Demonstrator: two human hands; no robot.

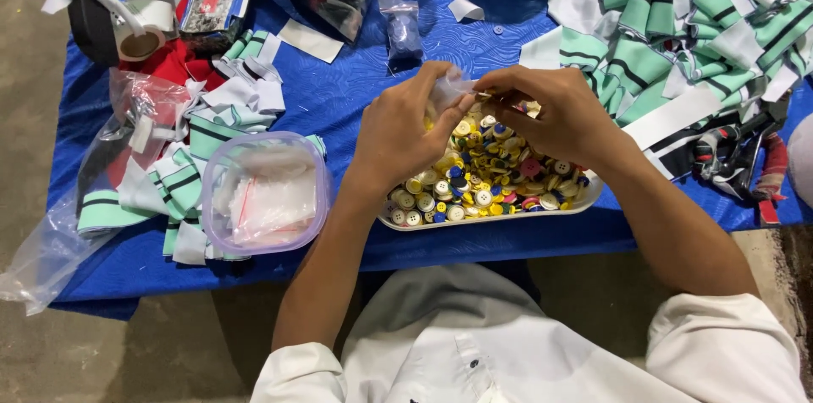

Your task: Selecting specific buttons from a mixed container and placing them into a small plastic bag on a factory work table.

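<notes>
Two hands meet above a white tray [584, 198] heaped with coloured buttons [487, 179]: the left hand [398, 128] has its grip closed on a small clear bag [446, 88], and the right hand [550, 111] pinches at the bag's mouth with fingertips together. The bag hangs over the pile, so a slipped button would likely land back in the tray. The tray sits near the front edge of the blue counter [339, 90], and a nudge from a forearm could tip buttons to the floor.

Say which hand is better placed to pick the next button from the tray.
Right, probably. The right hand pinches at the bag's mouth directly above the buttons in the white tray; the left hand grips the small clear bag.
</notes>
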